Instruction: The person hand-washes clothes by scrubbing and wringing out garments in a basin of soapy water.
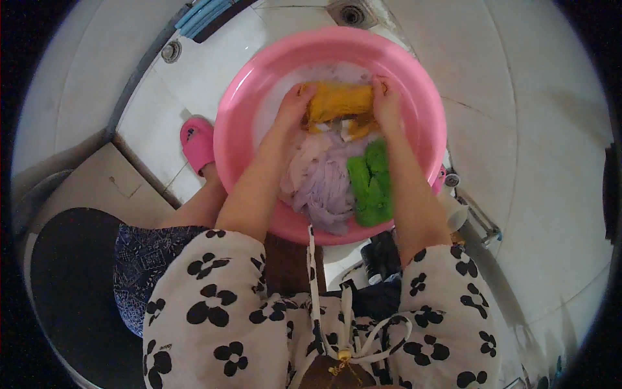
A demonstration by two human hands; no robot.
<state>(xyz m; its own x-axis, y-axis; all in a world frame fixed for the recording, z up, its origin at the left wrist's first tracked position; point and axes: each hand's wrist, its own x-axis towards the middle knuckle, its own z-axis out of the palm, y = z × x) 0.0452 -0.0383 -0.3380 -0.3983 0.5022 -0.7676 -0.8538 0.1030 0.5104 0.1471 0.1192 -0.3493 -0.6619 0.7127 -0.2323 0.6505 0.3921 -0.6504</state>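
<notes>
Inside a large pink plastic basin, a wet yellow cloth is stretched between my two hands. My left hand grips its left end, and my right hand grips the right end. Soapy water shows around the basin's far side. A bunched lilac cloth lies nearer me, with a paler pinkish part on its left. Beside it, partly behind my right forearm, rests a folded green cloth. White and yellow fabric hangs just below the stretched cloth.
White floor tiles surround the basin. Two round floor drains, one at far left and one behind the basin, are visible. A pink slipper is on my left foot. Metal pipework runs along the right wall; dark bottles stand near my knees.
</notes>
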